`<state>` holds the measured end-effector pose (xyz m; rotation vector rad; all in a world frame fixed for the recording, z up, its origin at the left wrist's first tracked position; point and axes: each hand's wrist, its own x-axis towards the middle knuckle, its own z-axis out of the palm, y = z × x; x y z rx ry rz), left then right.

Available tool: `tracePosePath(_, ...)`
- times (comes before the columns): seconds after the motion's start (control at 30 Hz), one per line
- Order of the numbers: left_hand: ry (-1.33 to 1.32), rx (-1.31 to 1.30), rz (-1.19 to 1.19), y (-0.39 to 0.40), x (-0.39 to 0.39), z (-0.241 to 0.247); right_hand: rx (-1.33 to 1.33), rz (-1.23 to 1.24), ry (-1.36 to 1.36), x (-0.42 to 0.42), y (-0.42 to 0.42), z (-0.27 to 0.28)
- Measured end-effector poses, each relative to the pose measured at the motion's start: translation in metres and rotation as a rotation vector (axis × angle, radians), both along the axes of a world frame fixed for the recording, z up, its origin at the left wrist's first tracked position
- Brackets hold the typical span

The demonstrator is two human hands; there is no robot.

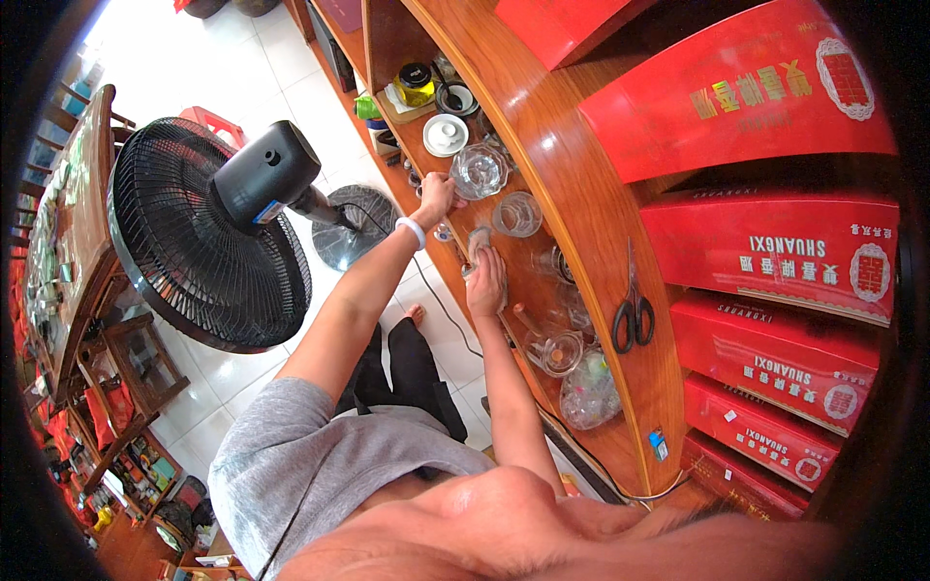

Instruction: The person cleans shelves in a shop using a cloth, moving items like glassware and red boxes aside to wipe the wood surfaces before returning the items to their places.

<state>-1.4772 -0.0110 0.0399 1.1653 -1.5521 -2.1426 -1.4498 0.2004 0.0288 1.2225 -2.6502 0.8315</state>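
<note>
My left hand (439,194), with a white bracelet (411,232) at its wrist, is at the front edge of the wooden shelf (472,216). Its fingers are curled just beside a scalloped glass bowl (479,171); whether they hold anything is hidden. Lower along the same shelf, my right hand (486,285) presses a greyish cloth (479,238) against the wood, fingers laid over it. A clear drinking glass (517,214) stands a little beyond the cloth. Past the bowl is a white lidded cup on a saucer (446,135).
A glass jug (556,352) and a bagged bundle (592,392) sit farther along the shelf. Scissors (633,312) and a blue lighter (658,443) lie on the curved counter above, before red boxes (770,247). A black fan (211,232) stands to the left, its cord (443,309) crossing the tiled floor.
</note>
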Motion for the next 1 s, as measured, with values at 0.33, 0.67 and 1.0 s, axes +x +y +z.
tracePosePath(0.33, -0.013, 0.004, 0.000, -0.004, -0.004, 0.003, 0.008, -0.004, -0.005, -0.001, 0.001, -0.003)
tracePosePath(0.67, 0.173, 0.288, 0.154, 0.027, 0.010, -0.023, 0.011, 0.008, 0.016, 0.000, 0.001, -0.001)
tracePosePath(1.0, -0.252, -0.597, -0.318, 0.084, -0.006, 0.042, -0.019, 0.013, -0.018, -0.001, 0.001, 0.001)
